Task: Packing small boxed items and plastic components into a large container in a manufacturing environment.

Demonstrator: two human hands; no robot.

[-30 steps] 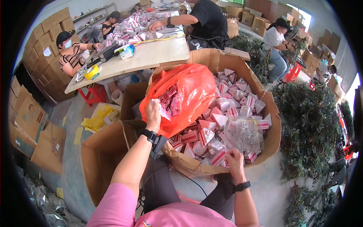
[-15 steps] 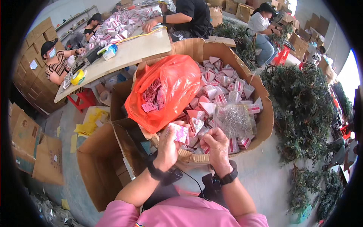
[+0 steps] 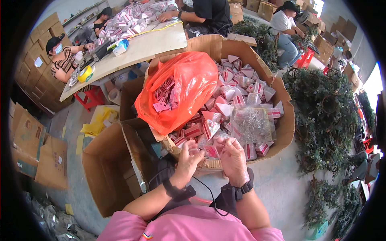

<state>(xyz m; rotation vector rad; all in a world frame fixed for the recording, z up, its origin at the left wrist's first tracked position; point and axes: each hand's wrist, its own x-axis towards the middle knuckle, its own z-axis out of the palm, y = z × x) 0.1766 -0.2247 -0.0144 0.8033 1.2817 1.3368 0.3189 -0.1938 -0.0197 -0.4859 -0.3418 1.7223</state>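
Lower centre now, and the right hand [image 3: 234, 160] has its grip pinched nearly closed on the edge of a small pink-and-clear packet [image 3: 211, 151], while the left hand [image 3: 185, 164] sits half-curled beside it, its hold impossible to tell! Just above, the red bag [image 3: 195, 90] gapes over wrapped wedges [image 3: 224, 107] in the carton [image 3: 287, 120].

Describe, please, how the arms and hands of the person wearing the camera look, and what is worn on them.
Both arms come out of short pink sleeves. The left hand and right hand wear no gloves. A black band is on the left wrist, another dark band on the right.
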